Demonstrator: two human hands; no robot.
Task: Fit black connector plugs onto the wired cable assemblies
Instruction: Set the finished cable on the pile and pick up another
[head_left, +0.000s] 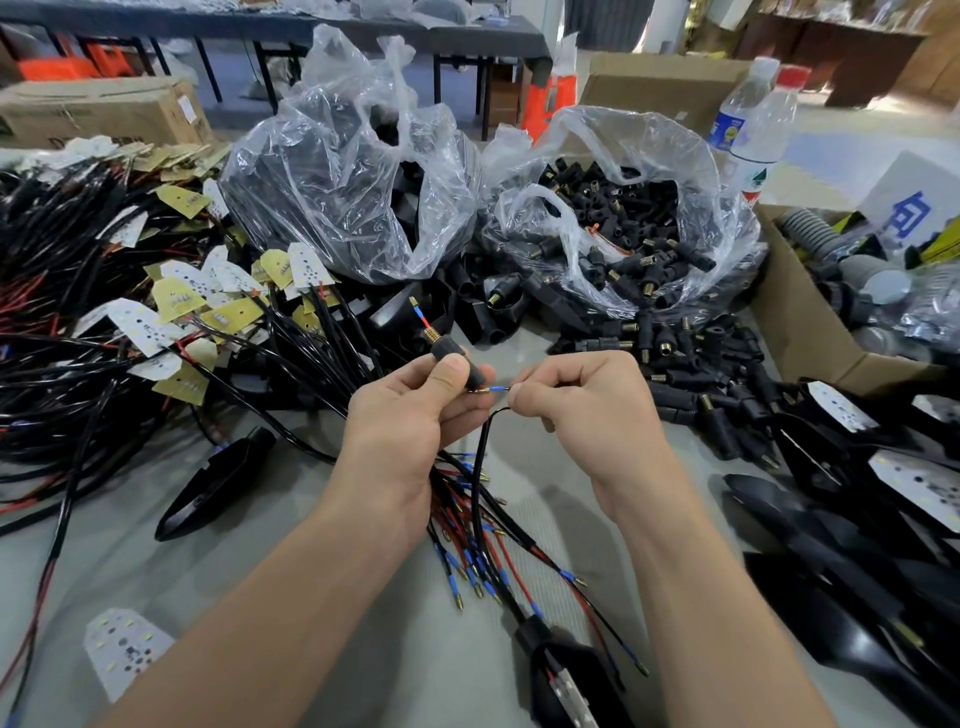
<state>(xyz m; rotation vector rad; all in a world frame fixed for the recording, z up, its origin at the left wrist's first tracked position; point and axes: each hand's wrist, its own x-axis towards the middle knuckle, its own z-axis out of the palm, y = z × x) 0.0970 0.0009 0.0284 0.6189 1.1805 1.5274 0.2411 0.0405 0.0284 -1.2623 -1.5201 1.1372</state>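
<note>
A person's left hand (410, 410) grips a black connector plug (457, 358) just above the centre of the bench (311, 545). The fingers (451, 372) are curled round the plug's body, and its brass threaded end points toward eleven o'clock. A red-and-blue lead with a brass tip (420, 310) sticks out of that end. At three o'clock of the plug, the right hand (582, 400) pinches a blue-sleeved wire (496, 388) between thumb and forefinger. The wire's brass terminal sits at the plug's lower opening; whether it has entered cannot be told. A bundle of red, blue and black leads (478, 545) hangs from the left palm toward six o'clock and fans out over the bench.

At one o'clock an open clear bag (623, 223) holds more black plugs, with loose plugs (691, 364) spilled on the bench toward three o'clock. A second clear bag of black parts (353, 176) stands at eleven o'clock. A heap of cable assemblies with small white and yellow boards (104, 312) fills the nine and ten o'clock side. A water bottle (753, 130) stands at two o'clock, behind a cardboard box (810, 332).
</note>
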